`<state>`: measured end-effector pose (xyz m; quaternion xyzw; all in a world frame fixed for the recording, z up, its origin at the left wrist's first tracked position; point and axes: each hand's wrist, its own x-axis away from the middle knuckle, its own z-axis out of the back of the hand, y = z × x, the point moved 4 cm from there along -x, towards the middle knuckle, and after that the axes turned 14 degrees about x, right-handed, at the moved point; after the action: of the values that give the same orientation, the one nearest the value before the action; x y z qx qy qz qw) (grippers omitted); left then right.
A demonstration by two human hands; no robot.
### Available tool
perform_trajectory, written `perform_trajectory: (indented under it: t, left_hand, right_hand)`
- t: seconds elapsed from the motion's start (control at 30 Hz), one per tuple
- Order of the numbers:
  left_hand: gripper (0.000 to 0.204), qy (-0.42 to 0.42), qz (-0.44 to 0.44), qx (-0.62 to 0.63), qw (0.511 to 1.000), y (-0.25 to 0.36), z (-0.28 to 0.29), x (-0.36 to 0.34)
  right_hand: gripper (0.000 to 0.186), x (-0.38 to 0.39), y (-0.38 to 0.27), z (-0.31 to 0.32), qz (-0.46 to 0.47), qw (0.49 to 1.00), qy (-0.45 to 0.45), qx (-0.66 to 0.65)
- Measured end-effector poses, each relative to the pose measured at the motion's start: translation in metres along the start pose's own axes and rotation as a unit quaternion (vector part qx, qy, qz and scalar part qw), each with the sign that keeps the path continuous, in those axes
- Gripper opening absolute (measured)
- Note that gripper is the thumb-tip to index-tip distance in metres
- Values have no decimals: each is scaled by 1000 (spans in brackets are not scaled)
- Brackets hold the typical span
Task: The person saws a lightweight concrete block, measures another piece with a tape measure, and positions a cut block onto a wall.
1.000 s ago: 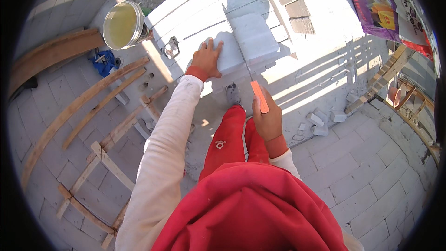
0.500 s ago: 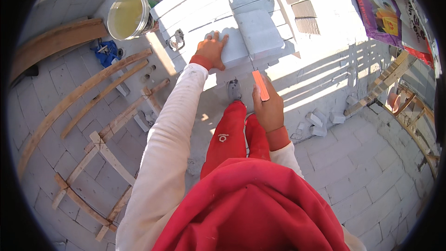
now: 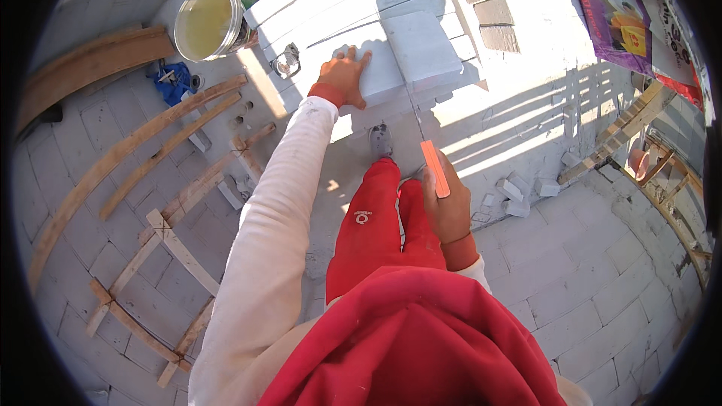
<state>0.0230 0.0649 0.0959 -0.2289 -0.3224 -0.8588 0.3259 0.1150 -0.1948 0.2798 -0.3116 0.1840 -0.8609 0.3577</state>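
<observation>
My left hand (image 3: pixel 342 79) rests with fingers spread on a pale grey-white block (image 3: pixel 383 75), its thumb near the block's front edge. A second block (image 3: pixel 421 45) sits against it on the right, both on larger stacked blocks (image 3: pixel 316 7). My right hand (image 3: pixel 451 207), lower and to the right, is wrapped round the orange handle (image 3: pixel 434 168) of a handsaw. The thin saw blade (image 3: pixel 417 114) runs up into the line between the two blocks; how deep it sits is unclear. A small metal object (image 3: pixel 286 60) lies left of my left hand.
A bucket of yellowish liquid (image 3: pixel 203 21) stands upper left, a blue tool item (image 3: pixel 171 84) below it. Wooden strips and frames (image 3: pixel 165 229) lie left. Printed bags (image 3: pixel 617 11) are upper right. Small block offcuts (image 3: pixel 517 192) and planks (image 3: pixel 602 146) lie right.
My right hand and saw handle went slightly up by half a second ago, then moved back down and right toward me. My left hand stays spread on the block, slightly higher in view.
</observation>
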Motion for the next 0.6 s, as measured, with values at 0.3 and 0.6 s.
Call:
perform_trajectory:
  t: [0.3,0.6]
  left_hand:
    - [131,10,-23,6,1000,16,6,-5]
    - [134,-13,8,-1,1000,6,8,3]
  right_hand:
    - [44,-48,6,-7,-26,999,-37,22]
    - [43,29,16,10,40,999,30,3]
